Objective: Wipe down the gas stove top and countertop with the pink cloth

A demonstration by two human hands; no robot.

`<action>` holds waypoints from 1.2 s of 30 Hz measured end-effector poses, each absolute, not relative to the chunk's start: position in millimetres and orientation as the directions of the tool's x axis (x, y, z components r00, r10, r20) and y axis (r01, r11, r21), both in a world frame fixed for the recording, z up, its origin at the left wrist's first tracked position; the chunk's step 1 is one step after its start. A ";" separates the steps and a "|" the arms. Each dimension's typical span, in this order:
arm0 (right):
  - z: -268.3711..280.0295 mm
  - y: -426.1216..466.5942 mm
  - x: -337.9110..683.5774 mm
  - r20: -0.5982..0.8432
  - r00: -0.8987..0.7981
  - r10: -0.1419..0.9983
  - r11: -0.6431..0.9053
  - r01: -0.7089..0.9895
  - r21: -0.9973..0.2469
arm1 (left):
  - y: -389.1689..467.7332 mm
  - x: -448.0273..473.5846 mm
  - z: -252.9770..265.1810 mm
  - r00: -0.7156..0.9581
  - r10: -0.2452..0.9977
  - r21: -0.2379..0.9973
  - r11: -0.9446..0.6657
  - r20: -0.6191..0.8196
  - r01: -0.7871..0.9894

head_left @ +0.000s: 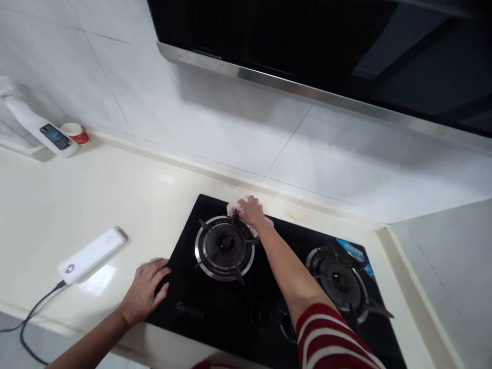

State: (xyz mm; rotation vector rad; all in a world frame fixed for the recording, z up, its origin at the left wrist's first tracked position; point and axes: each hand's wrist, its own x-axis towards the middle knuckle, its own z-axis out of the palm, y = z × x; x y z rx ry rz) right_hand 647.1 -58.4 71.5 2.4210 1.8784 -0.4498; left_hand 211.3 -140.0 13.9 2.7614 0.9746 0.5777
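Note:
My right hand (251, 210) presses a pale pink cloth (232, 208) on the back edge of a black glass gas stove (207, 320), just behind the left burner (226, 245). Part of the cloth is hidden under the hand and wrist. At the stove's left edge, my left hand (148, 287) rests with its fingers spread, the fingertips on the glass and the palm over the counter. It holds nothing. The right burner (340, 282) lies beyond my right forearm, which covers part of the stove's middle.
A white power bank (92, 254) with a black cable (38, 305) lies on the cream counter (142, 200) at left. Further back stand a white spray bottle (40, 125) and a red-and-white cup (77, 134). A dark range hood (307, 56) overhangs the stove.

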 end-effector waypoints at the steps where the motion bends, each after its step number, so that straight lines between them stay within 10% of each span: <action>1: 72.4 -55.9 645.7 -0.256 0.207 0.944 -0.248 0.959 -0.140 | -140.3 211.3 14.7 0.713 0.630 0.272 -0.777 0.308 0.568; 15: 54.5 -252.1 676.7 -0.164 0.381 0.910 -0.383 0.924 0.022 | -141.0 212.1 13.6 0.707 0.638 0.310 -0.769 0.306 0.559; 24: 64.8 -293.4 614.7 -0.219 -0.036 0.975 -0.021 0.967 -0.256 | -137.9 213.1 13.9 0.709 0.617 0.276 -0.787 0.341 0.552; 30: 65.5 -241.2 697.0 -0.161 0.520 0.839 -0.519 0.853 0.051 | -136.3 211.7 11.2 0.712 0.618 0.266 -0.786 0.333 0.558; 36: 73.0 -199.6 754.9 -0.059 0.786 0.616 -0.782 0.619 0.071 | -138.1 211.8 13.0 0.704 0.629 0.286 -0.777 0.329 0.561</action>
